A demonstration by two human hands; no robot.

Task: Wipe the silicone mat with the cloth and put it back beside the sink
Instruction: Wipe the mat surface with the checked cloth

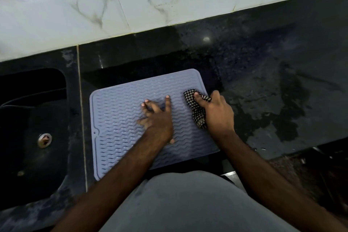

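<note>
Mat (120,118), grey and ridged, lies flat on the black desk (263,73) just right of the sink (32,111). Left hand (157,118) presses it with fingers spread, while the right hand (218,111) is clamped around a checked cloth (196,107) at the mat's right edge.

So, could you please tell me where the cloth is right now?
In the head view, the cloth is bunched in the right hand at the mat's right edge, right of the left hand.
</note>
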